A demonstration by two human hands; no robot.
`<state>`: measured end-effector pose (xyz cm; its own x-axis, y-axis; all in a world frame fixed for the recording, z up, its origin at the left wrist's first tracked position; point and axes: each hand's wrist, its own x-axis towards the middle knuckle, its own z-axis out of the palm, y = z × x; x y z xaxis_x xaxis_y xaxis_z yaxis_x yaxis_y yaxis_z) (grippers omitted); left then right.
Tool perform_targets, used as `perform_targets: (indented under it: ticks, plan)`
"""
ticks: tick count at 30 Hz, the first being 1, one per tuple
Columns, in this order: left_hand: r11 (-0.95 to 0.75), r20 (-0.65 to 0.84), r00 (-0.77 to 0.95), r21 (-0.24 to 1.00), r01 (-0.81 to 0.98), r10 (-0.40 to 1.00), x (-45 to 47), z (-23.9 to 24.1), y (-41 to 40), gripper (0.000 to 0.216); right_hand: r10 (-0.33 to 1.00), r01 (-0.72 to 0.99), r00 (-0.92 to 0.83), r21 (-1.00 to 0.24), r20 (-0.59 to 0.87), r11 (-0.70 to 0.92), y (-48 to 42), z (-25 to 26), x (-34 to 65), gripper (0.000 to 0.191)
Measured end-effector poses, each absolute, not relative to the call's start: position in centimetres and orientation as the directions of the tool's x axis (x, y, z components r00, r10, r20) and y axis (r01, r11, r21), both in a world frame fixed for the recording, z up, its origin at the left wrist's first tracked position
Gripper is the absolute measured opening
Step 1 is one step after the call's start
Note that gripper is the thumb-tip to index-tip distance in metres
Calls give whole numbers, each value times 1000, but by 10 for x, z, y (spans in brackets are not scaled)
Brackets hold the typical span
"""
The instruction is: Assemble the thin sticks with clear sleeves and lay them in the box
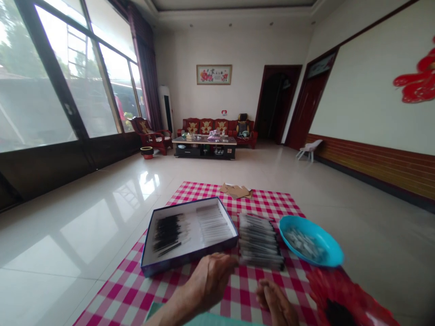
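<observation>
My left hand (214, 278) is over the checked cloth, just in front of the box, its fingers curled together and blurred. To its right and nearer me, my right hand (277, 302) has its fingers folded in with the thumb against them. Whatever either hand holds, if anything, is hidden. In a shallow dark-blue box (188, 256) with a white inside lie black pen-like sticks (167, 232) and a row of clear slim tubes (213, 224). Beside the box is a stack of pens (258, 240) with clear barrels. A blue plastic bowl (331, 246) holds small clear-whitish pieces (304, 243).
A pink-and-white checked cloth (112, 296) covers the table. Brown cardboard pieces (238, 191) lie at its far edge. A red item with a black centre (346, 301) is at the lower right. A pale green sheet (210, 319) shows at the near edge. Across the room stand a coffee table (204, 141) and sofa.
</observation>
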<state>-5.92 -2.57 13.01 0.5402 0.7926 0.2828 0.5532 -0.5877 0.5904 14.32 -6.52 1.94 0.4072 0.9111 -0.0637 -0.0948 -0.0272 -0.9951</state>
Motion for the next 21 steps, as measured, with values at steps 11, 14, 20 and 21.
perform_targets:
  ticks: [11, 14, 20, 21]
  plan:
    - [19, 1, 77, 964, -264, 997, -38, 66, -13, 28, 978, -60, 208, -998, -18, -6, -71, 33, 150, 42]
    - [111, -103, 42, 944, -310, 994, -40, 54, -13, 32, 975, -68, 219, -996, 43, 59, -70, 30, 150, 35]
    - [-99, 55, 208, 974, 205, 977, -39, 45, -21, 19, 962, -86, 271, -994, 39, 64, -67, 29, 157, 33]
    - [-197, 106, 260, 913, 357, 960, -38, 47, -24, 17, 961, -86, 272, -994, 43, 69, -67, 29, 158, 32]
